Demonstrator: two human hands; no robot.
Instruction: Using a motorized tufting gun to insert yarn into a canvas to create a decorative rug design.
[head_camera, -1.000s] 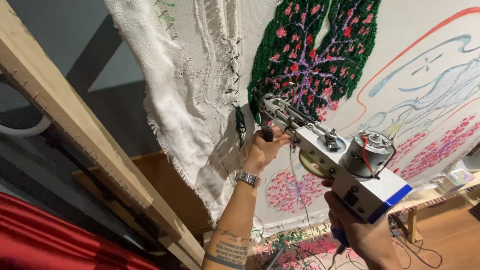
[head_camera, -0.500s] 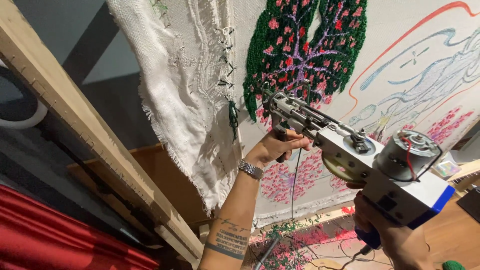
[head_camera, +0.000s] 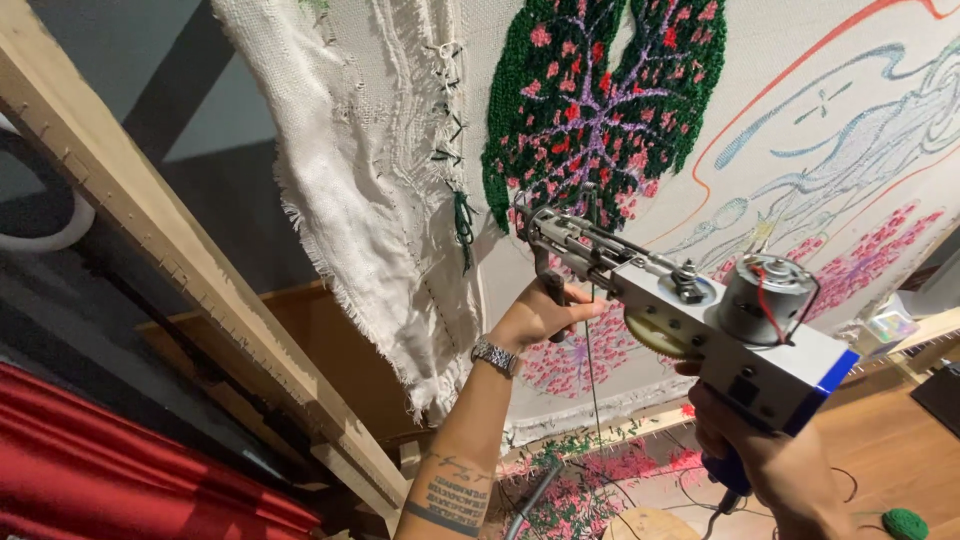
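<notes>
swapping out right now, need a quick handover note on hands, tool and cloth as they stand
Left hand: gripping the front handle of the white and blue metal tufting gun.
Right hand: holding its blue rear grip.
Gun tip sits at the lower edge of the green leaf patch with pink and purple tufts on the stretched pale cloth.
Done: most of that leaf is filled.
Left: the blue and red outlined drawings to its right are unfilled.

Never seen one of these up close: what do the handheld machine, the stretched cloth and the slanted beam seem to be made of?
The tufting gun looks like pale painted metal, with bare steel rods in front and a shiny motor can on top; its blue grip could be plastic. The backing cloth seems a coarse off-white woven fabric, judging by its frayed edges. The frame beam is light, unfinished wood with visible grain.
</notes>
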